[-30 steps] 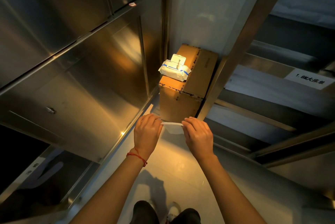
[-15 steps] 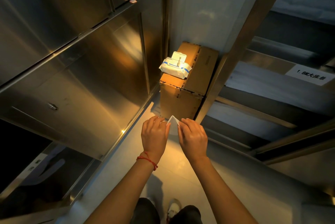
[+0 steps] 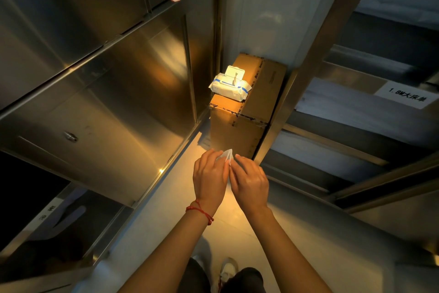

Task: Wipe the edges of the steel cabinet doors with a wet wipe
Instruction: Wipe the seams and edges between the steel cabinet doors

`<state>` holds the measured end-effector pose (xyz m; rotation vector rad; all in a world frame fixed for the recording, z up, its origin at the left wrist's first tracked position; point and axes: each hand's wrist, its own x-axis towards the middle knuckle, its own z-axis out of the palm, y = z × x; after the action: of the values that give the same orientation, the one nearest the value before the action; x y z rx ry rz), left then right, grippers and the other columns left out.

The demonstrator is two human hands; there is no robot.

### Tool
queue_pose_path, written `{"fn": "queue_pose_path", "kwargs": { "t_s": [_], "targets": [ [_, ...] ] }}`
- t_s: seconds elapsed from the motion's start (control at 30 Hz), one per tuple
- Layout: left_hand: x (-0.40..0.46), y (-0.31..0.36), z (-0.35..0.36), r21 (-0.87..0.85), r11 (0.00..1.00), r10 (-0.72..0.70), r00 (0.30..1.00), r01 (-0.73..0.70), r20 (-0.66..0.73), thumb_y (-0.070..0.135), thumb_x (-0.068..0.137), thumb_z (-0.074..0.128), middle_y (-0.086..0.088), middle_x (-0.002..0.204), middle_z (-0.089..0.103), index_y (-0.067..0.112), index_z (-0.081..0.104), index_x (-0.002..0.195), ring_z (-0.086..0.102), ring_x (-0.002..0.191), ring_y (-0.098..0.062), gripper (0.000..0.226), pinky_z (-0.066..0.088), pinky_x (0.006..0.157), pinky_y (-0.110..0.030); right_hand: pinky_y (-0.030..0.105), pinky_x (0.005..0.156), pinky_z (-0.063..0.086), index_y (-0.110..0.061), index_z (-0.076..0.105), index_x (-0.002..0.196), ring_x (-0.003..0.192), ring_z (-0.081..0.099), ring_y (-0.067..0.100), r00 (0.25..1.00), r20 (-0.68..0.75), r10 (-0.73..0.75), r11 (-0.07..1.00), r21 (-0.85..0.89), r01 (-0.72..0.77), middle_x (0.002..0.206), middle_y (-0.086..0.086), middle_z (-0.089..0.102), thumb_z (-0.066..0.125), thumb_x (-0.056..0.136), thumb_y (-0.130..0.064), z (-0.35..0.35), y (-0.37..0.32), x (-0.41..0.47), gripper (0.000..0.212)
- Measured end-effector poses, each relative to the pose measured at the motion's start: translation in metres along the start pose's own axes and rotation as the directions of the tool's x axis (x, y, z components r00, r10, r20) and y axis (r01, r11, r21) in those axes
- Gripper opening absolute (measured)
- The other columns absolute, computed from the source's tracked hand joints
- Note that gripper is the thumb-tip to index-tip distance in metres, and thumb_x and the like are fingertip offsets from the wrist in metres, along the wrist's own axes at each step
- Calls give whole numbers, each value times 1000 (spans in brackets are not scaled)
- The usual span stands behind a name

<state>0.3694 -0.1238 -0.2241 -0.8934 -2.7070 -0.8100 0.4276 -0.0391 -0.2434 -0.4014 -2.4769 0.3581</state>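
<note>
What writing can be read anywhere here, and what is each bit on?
"1. 8M大床单": white label on the shelf at right.
Two dark characters on the white strip at lower left: too blurred to read.
Print on the wet wipe pack and the cardboard box: too small to read.

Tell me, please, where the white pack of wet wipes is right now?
In the head view, the white pack of wet wipes sits, lid flipped open, on top of the brown cardboard box, just right of the steel cabinet doors.
</note>
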Motion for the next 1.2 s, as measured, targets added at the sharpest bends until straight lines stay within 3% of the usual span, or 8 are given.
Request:
{"fn": "queue_pose_path", "kwargs": {
  "t_s": [0.33,0.47,0.57,0.83,1.03,1.2],
  "targets": [
    [3,2,2,-127,992,-21,999,24,27,13,74,77,-20,104,68,-1,71,99,63,100,-36,29,51,83,-46,42,73,57,-7,71,101,92,68,29,997,74,30,999,41,-33,104,13,70,81,67,-22,2,3,-3,39],
    [6,-2,5,-171,979,-105,992,115,65,24,90,60,-12,127,57,6,64,116,48,122,-26,32,38,99,-33,41,76,56,-9,70,105,96,66,28,994,109,21,998,49,-26,108,12,68,75,72,-27,1,6,-2,39],
    [8,-6,6,-193,972,-121,990,132,67,26,92,56,-9,133,53,10,61,121,42,127,-21,33,32,101,-26,39,76,55,-10,69,108,97,66,26,991,136,14,998,55,-22,110,10,68,66,74,-34,1,6,-2,42],
    [10,-20,2,-101,995,-7,995,17,97,18,83,70,-16,123,60,3,70,102,51,119,-32,25,40,97,-40,42,78,56,-10,66,113,102,64,25,983,153,96,992,66,-107,115,10,65,68,79,-24,3,11,0,37],
    [8,-31,-13,-91,992,93,992,-86,80,12,66,83,-20,107,66,4,73,87,62,101,-39,25,50,80,-46,42,86,50,-12,59,124,111,59,27,972,197,129,980,122,-155,124,9,61,71,81,-23,9,-1,15,45],
    [5,-45,-24,-48,989,141,988,-138,56,14,52,90,-18,100,69,7,74,81,66,94,-38,34,52,74,-46,42,82,52,-10,68,108,108,60,29,972,223,79,979,164,-117,119,11,62,73,80,-16,15,-15,21,29]
  ]
}}
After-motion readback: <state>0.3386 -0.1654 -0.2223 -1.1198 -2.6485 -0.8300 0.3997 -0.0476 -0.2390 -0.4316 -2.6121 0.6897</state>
